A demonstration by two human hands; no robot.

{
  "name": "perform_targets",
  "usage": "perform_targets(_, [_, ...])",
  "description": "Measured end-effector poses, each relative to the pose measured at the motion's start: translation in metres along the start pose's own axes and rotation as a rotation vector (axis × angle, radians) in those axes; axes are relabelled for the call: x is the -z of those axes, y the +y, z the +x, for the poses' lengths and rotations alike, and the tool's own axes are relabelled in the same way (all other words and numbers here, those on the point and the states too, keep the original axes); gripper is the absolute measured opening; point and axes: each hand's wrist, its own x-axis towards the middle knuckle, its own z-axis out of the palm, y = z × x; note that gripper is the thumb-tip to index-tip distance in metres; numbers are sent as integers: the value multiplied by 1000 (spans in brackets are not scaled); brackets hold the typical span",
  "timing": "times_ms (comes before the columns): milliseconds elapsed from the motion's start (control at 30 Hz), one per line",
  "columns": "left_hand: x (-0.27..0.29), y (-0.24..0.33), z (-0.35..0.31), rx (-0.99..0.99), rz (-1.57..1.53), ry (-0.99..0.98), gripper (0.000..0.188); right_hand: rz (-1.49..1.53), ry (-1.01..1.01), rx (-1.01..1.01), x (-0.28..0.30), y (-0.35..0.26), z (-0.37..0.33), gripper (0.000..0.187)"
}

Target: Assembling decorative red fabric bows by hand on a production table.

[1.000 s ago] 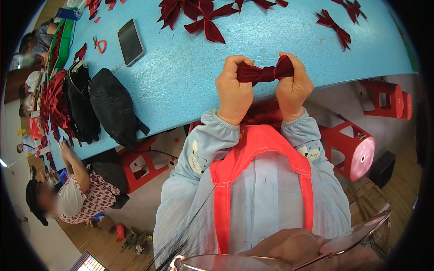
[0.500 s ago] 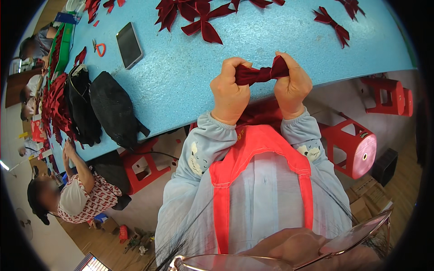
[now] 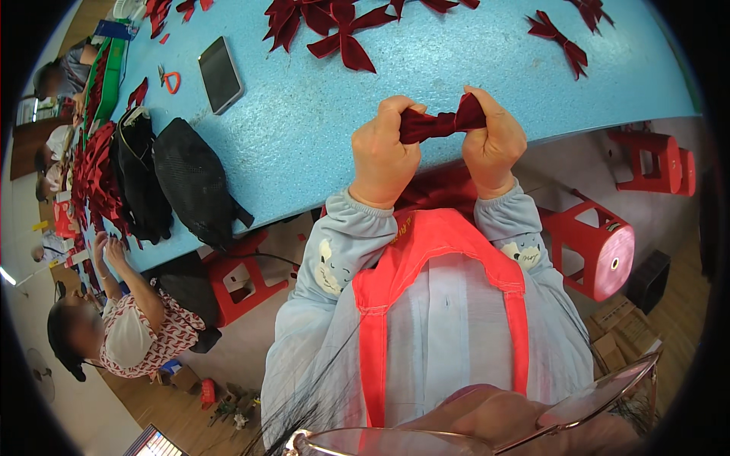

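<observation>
A dark red fabric bow (image 3: 439, 121) is pinched between both my hands just above the near edge of the blue table (image 3: 304, 129). My left hand (image 3: 384, 156) grips the bow's left loop with fingers curled over it. Its right loop is clamped by my right hand (image 3: 493, 140), thumb on top. The bow's narrow middle shows between the two hands. Light blue sleeves and a red apron lie below.
Finished dark red bows (image 3: 342, 30) lie at the far side, one more (image 3: 559, 38) to the right. A phone (image 3: 220, 74), small scissors (image 3: 169, 78) and black bags (image 3: 190, 186) sit left. A seated person (image 3: 129, 327) works at lower left. Red stools (image 3: 597, 247) stand on the right.
Both hands with the bow have shifted slightly in view and the bow is pulled more taut between them. The person at lower left has moved their arms.
</observation>
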Motion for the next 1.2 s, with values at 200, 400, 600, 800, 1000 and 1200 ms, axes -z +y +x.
perform_targets(200, [1, 2, -1, 6, -1, -17, 27, -46, -13, -1, 3, 0, -4, 38])
perform_targets(400, [-15, 1, -6, 350, -427, -41, 24, 283, -83, -465, -4, -8, -11, 20])
perform_targets(600, [-4, 14, 2, 915, -972, -257, 24, 492, -173, -777, -2, -12, -5, 16])
perform_targets(800, [9, 27, 2, 1201, -1183, -276, 18, 274, 5, -499, -6, -14, -6, 16])
perform_targets(1000, [17, 25, -6, 1171, -1293, -319, 19, 245, 79, -464, -6, -10, -3, 25])
perform_targets(1200, [6, 10, -11, 936, -1217, -195, 18, 465, -107, -570, -3, -18, 2, 24])
